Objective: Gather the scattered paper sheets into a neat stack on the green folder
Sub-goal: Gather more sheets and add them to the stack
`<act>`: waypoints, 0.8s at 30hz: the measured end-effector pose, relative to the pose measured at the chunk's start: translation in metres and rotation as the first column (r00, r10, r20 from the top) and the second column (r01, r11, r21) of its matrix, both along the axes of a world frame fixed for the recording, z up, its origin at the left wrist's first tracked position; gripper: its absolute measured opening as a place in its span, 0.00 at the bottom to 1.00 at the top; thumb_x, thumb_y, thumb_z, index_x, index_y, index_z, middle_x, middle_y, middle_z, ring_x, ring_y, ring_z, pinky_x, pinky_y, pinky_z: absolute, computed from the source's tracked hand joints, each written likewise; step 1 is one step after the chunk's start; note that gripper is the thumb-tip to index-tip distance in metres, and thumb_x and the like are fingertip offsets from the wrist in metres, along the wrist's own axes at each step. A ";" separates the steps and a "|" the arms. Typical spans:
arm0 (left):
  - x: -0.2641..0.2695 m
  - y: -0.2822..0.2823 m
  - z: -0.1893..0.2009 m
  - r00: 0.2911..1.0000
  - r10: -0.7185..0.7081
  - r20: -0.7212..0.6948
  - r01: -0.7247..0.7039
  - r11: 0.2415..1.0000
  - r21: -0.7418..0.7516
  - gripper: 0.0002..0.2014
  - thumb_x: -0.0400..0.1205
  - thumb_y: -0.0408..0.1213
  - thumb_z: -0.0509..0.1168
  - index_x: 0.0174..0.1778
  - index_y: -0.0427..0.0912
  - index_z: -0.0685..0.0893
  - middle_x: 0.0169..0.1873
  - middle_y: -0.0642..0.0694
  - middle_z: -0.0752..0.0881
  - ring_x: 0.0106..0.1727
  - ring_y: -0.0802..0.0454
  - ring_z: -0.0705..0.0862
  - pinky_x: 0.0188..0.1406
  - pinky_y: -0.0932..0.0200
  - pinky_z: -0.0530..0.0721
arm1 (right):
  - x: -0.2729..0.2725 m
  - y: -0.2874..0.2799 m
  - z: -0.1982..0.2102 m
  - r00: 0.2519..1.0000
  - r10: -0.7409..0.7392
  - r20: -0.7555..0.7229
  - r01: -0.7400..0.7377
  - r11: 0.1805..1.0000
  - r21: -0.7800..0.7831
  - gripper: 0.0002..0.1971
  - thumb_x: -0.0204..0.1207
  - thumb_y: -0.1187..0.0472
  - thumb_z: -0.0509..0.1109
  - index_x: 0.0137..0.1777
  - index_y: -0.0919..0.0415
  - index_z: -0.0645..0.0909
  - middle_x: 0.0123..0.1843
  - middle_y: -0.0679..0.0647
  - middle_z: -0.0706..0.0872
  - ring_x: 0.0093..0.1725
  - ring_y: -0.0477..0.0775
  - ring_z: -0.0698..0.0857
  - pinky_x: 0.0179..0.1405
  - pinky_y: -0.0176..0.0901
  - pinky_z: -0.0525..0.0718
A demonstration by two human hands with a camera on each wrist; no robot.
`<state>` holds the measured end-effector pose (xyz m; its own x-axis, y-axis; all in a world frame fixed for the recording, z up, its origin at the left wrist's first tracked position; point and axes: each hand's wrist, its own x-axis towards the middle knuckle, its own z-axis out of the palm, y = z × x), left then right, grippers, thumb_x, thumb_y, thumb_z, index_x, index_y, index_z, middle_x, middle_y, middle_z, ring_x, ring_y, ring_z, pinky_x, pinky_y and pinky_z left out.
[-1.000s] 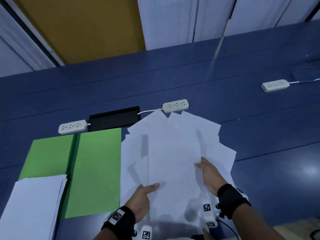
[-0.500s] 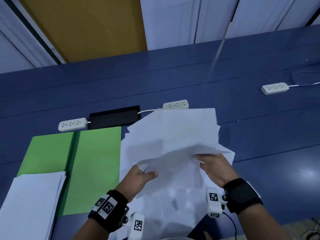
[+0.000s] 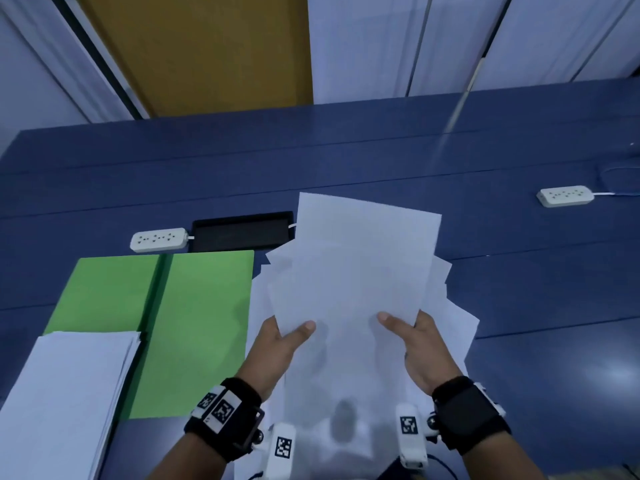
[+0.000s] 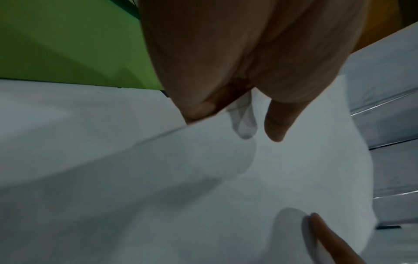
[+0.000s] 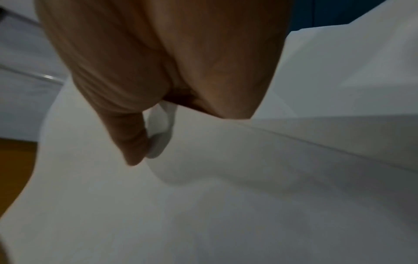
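A bundle of white paper sheets [image 3: 360, 271] is lifted off the blue table, tilted up toward me. My left hand [image 3: 282, 337] grips its lower left edge, thumb on top; my right hand [image 3: 412, 334] grips its lower right edge the same way. More loose sheets [image 3: 457, 327] lie spread on the table beneath. The open green folder [image 3: 194, 323] lies flat to the left, with a neat white stack [image 3: 65, 396] on its near left half. In the left wrist view the left thumb [image 4: 278, 123] presses on the paper [image 4: 203, 178]. The right wrist view shows the right thumb [image 5: 131, 142] on the paper [image 5: 226, 196].
Behind the folder lie a white power strip [image 3: 159, 239] and a black recessed tray [image 3: 242, 231]. Another power strip [image 3: 565, 195] with its cable lies at the far right. The blue table [image 3: 519, 278] stretches back to a wall with a yellow panel [image 3: 197, 50].
Both hands have lifted the gathered sheets off the table and tipped them upright. The bundle, crumpled half a second ago, now hangs flatter between the two hands.
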<state>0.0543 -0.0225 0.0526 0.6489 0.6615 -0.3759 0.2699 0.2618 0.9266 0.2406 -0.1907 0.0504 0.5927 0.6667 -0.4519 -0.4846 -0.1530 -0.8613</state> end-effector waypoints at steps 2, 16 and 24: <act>-0.001 0.004 0.000 0.999 0.009 -0.047 -0.009 1.000 0.001 0.12 0.83 0.42 0.76 0.51 0.39 0.83 0.38 0.57 0.90 0.41 0.61 0.88 0.43 0.67 0.83 | 0.009 -0.001 0.011 1.000 -0.005 -0.007 0.005 0.999 0.035 0.15 0.83 0.66 0.74 0.69 0.64 0.87 0.65 0.63 0.92 0.68 0.68 0.90 0.66 0.56 0.89; 0.043 0.027 0.113 0.933 -0.220 0.284 0.121 0.937 0.329 0.16 0.81 0.33 0.76 0.64 0.47 0.89 0.60 0.50 0.93 0.65 0.51 0.90 0.66 0.56 0.87 | 0.018 0.003 0.132 0.849 -0.086 0.521 -0.068 0.961 0.269 0.16 0.80 0.72 0.76 0.66 0.60 0.87 0.64 0.53 0.94 0.67 0.54 0.91 0.65 0.40 0.86; 0.038 0.024 0.065 0.981 -0.128 0.146 0.084 0.957 0.279 0.12 0.81 0.31 0.76 0.59 0.46 0.93 0.57 0.49 0.94 0.62 0.50 0.90 0.68 0.43 0.85 | 0.010 0.007 0.056 0.905 -0.083 0.416 0.099 0.995 -0.015 0.10 0.80 0.63 0.82 0.59 0.57 0.92 0.58 0.52 0.96 0.61 0.55 0.93 0.72 0.69 0.85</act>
